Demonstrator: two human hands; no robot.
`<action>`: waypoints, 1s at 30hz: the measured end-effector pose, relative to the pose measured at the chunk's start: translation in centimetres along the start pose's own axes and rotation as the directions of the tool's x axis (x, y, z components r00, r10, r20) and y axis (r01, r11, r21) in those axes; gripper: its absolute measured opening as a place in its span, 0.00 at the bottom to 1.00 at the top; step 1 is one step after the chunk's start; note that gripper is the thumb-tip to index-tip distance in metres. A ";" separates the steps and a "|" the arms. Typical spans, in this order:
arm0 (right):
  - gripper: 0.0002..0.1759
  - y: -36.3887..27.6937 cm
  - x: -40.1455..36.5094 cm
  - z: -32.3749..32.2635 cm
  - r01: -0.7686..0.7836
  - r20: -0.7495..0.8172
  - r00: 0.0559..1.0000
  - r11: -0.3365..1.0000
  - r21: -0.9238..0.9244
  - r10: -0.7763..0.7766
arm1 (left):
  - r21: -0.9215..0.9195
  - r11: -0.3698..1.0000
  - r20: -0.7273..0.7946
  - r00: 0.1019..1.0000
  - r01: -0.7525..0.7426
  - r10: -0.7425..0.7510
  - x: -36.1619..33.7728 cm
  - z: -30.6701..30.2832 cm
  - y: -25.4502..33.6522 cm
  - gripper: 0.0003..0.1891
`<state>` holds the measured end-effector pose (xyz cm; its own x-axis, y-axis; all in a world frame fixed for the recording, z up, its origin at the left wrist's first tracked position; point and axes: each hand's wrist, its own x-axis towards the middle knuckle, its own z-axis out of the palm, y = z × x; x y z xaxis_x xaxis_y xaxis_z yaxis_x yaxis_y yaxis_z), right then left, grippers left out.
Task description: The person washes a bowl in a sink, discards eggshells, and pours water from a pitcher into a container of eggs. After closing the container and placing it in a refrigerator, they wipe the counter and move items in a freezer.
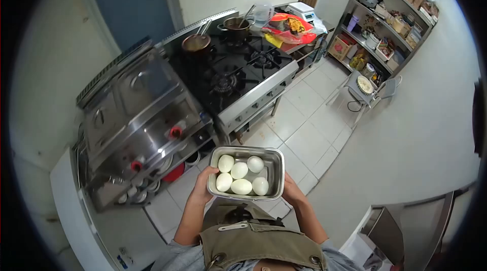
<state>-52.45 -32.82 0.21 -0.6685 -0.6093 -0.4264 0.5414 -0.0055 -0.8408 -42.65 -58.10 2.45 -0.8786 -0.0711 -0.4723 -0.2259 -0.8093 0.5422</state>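
Six white eggs (pixel 239 170) lie in one tray (pixel 275 169), in the grip of two hands: left hand (pixel 203 190), right hand (pixel 292 193). Beyond the grip, two pots (pixel 196 42) stand on one stove (pixel 253 75).

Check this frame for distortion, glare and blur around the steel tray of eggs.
Head view: strong fisheye bending of walls and white floor tiles, black vignette at the corners; even light, soft glare on the rectangular stainless-steel tray rim and the grey steel appliance front; the six white eggs, left hand and right hand holding the tray are sharp; the far metal shelves look soft.
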 end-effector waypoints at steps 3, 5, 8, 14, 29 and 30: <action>0.34 -5.4 5.9 -2.5 0.011 -0.006 1.000 1.000 0.005 -0.011 | 0.066 0.997 0.048 0.998 -0.036 0.033 7.3 1.9 2.8 0.27; 0.36 -9.6 9.6 -4.5 0.002 0.007 1.000 1.000 -0.004 -0.002 | 0.038 0.995 0.094 0.992 -0.092 0.088 12.5 4.2 4.6 0.28; 0.36 -16.3 14.0 -7.3 -0.045 0.033 0.998 0.994 -0.096 0.049 | -0.031 0.999 0.102 0.994 -0.039 0.042 20.2 5.9 6.4 0.32; 0.25 -29.1 25.4 -15.7 0.015 0.046 0.999 0.971 -0.237 -0.005 | -0.154 0.978 0.024 0.989 -0.143 0.148 30.3 11.7 11.1 0.29; 0.25 -50.4 85.2 -31.7 0.428 0.022 0.895 0.842 -0.330 -0.446 | -0.200 0.573 -0.526 0.581 -0.795 0.622 47.6 21.5 6.8 0.35; 0.28 -50.7 89.3 -32.7 0.439 0.057 0.883 0.778 -0.450 -0.465 | -0.132 0.536 -0.612 0.494 -0.834 0.618 48.8 22.2 5.9 0.35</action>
<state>-156.26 -60.98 -6.15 -0.8134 -0.5808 0.0334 -0.1018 0.0856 -0.9911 -96.17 -53.39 -1.94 -0.3159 -0.8918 -0.3239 0.6667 -0.4515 0.5930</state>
